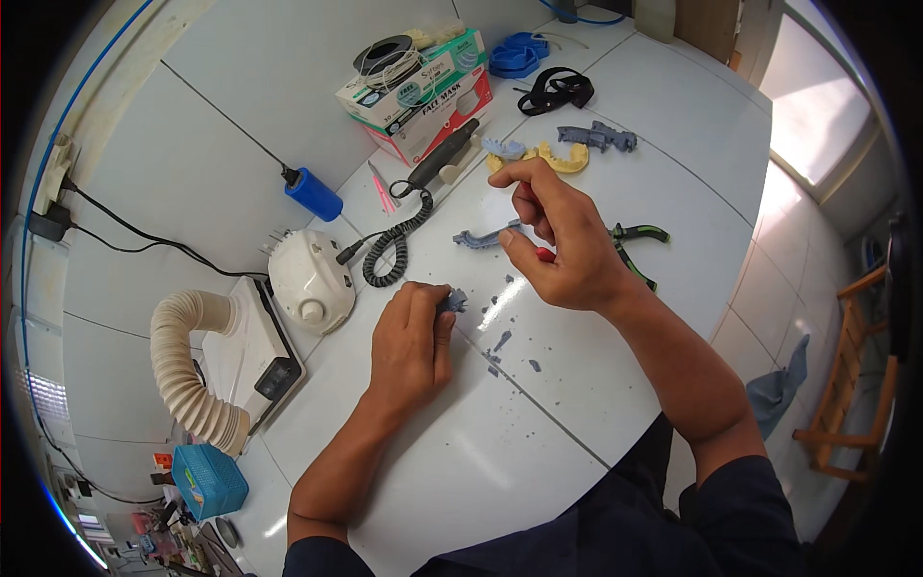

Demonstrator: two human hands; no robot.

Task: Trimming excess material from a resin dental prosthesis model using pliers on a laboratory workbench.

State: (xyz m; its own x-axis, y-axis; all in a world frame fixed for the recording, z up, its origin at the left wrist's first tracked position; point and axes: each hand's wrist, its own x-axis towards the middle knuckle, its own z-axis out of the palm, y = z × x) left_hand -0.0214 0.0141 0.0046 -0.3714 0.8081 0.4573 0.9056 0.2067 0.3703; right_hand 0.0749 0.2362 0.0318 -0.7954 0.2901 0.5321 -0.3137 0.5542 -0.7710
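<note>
Blue-grey, a small resin-like piece [457, 302] sits pinched in the left hand [409, 335] over the counter [471, 452], its long axis hidden by fingers. It lies left of the right hand [569, 233], toward the counter's wall-side edge; that hand's lower fingers curl around a mostly hidden red object [545, 255], forefinger and thumb apart.

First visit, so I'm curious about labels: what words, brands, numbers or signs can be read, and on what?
Upper green-white box: readable print, which I won't copy out.
Lower red-white box: print too, likewise not copied.
Black panel on white hosed unit: any marks too small to read.
</note>
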